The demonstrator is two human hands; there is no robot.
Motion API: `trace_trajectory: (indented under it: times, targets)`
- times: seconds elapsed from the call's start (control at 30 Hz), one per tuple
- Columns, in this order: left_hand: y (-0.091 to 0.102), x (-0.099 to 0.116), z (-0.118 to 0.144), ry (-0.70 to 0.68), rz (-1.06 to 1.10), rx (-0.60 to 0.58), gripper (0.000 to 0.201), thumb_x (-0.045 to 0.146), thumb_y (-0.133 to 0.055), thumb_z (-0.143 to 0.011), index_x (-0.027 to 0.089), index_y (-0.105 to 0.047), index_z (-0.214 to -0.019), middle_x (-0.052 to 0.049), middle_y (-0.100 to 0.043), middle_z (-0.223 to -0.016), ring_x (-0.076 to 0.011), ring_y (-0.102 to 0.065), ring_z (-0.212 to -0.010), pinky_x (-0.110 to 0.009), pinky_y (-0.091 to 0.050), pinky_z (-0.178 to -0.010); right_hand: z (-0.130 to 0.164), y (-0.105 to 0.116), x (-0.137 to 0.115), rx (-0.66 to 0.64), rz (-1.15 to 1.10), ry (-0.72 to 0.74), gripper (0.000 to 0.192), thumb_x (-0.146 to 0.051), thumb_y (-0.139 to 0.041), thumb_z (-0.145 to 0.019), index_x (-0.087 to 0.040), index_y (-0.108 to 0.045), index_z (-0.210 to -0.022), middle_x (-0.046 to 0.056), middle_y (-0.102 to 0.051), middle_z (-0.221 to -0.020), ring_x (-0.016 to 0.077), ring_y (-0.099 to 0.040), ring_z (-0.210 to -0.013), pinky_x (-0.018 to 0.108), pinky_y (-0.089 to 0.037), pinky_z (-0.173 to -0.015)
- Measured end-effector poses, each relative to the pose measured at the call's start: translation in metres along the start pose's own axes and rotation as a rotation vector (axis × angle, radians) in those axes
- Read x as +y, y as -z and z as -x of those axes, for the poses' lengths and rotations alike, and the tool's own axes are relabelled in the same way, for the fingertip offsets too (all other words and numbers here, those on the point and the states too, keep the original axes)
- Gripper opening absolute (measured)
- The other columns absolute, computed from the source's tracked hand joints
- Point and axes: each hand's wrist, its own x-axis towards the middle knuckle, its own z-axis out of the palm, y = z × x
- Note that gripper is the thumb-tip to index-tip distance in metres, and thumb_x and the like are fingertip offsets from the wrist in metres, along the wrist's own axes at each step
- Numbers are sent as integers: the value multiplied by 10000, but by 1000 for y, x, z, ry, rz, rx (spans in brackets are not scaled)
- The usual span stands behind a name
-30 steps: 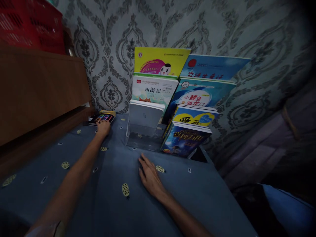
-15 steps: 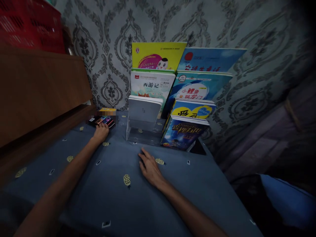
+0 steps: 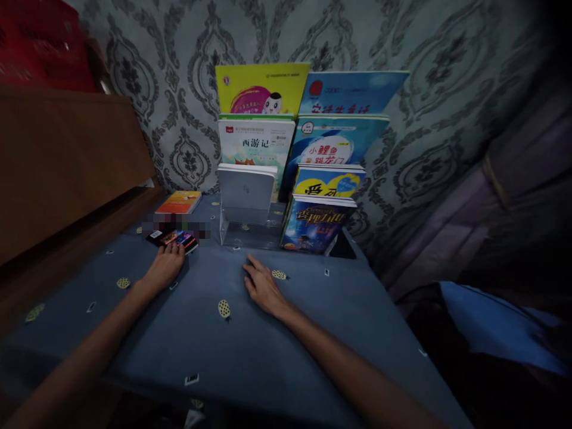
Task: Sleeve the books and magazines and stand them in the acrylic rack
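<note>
— Left hand (image 3: 166, 266)?
— Palm down on the blue tablecloth (image 3: 250, 351), fingers stretched forward, tips resting on the near edge of a small dark book (image 3: 175, 239) with a colourful cover. Pressing rather than gripping, as far as the dim light allows; nothing closed around it.
— And the book against the clear acrylic stand (image 3: 250, 229)?
— Flat on the cloth, just left of the stand's front lip, well short of its empty lowest step. Partly blurred on the far side, so cover details unreadable.
— Right hand (image 3: 261, 286)?
— Open and flat on the cloth, just in front of the stand, fingers spread a little, holding nothing. Well apart from the dark book, which lies to the left of it.
— Anything else near the stand?
— An orange booklet (image 3: 179, 202) lying flat, left of the stand and behind the dark book, close to the wooden board (image 3: 67, 161). On the stand's steps, upright picture books in two columns: a white one (image 3: 246, 186) lowest on the left, a dark blue one (image 3: 316, 225) lowest on the right, a yellow one (image 3: 261, 88) at the top rear against the patterned wallpaper (image 3: 429, 107).
</note>
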Motion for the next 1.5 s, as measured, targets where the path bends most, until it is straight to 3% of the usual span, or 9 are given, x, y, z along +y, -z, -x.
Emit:
trace_trajectory:
  times: [0.27, 0.5, 0.6, 0.7, 0.8, 0.97, 1.1, 1.27, 1.5]
  targets:
    - [18, 31, 63, -126, -101, 101, 490, -12, -347, -917, 5, -633, -1314, -295, -632, -1337, -352, -624, -1269, -465, -538, -1015, -3, -9, 16, 87, -131, 51, 393, -196, -486, -960, -110, -658, -1303, 220, -512, -1521, 311, -506, -1412, 526, -400, -1180]
    - [32, 97, 137, -238, -72, 165, 508, -4, -388, -895, 43, -639, -1334, -278, -640, -1340, -373, -610, -1288, -478, -569, -1003, -12, -15, 29, 208, -236, 76, 391, -282, -433, -997, -159, -667, -1287, 181, -659, -1354, 293, -593, -1306, 525, -458, -1121]
    - [31, 125, 175, -340, -29, 255, 543, 16, -442, -872, 48, -581, -1396, -262, -591, -1415, -393, -537, -1362, -499, -549, -1038, -12, -11, 29, 239, -265, 99, 370, -285, -428, -1002, -202, -680, -1259, 126, -716, -1251, 254, -655, -1193, 458, -512, -1054]
    - [39, 133, 198, -491, 69, 289, 644, -12, -468, -847, 54, -465, -1487, -243, -474, -1532, -397, -365, -1481, -526, -471, -1131, -12, -7, 31, 254, -275, 107, 356, -278, -427, -999, -205, -692, -1227, 106, -735, -1198, 236, -678, -1123, 422, -537, -999]
    - [53, 118, 193, -672, 255, 273, 747, -54, -460, -840, 72, -321, -1563, -208, -393, -1597, -328, -245, -1544, -446, -443, -1172, -12, -1, 34, 243, -250, 107, 336, -251, -454, -975, -186, -706, -1188, 113, -738, -1183, 244, -676, -1122, 433, -526, -1011]
    - [63, 94, 155, -710, 484, 165, 795, -15, -444, -932, 201, -129, -1629, -143, -354, -1632, -229, -274, -1545, -412, -414, -1202, -4, 11, 32, 220, -157, 99, 310, -183, -499, -930, -161, -723, -1143, 158, -725, -1226, 289, -644, -1192, 538, -448, -1094]
    - [64, 94, 133, -724, 612, 143, 569, 171, -497, -1008, 234, -363, -1558, -120, -448, -1584, -242, -379, -1500, -481, -384, -1218, 8, 13, 10, 163, 30, 213, 329, -195, -483, -977, -162, -688, -1232, 167, -678, -1342, 295, -544, -1360, 621, -217, -1227]
    - [66, 94, 112, -730, 828, 112, 329, 241, -480, -1029, 231, -623, -1325, -93, -596, -1465, -219, -531, -1396, -469, -422, -1196, 18, 7, -14, -146, 108, 459, 426, -277, -411, -1049, -142, -549, -1429, 158, -505, -1549, 224, -394, -1496, 488, -297, -1240]
    - [48, 107, 99, -676, 914, 279, 260, 181, -510, -999, 204, -663, -1208, -96, -711, -1301, -215, -637, -1278, -448, -501, -1123, 15, 6, -10, -155, 133, 296, 517, -374, -470, -1036, -107, -491, -1479, 186, -464, -1568, 256, -354, -1517, 484, -290, -1251]
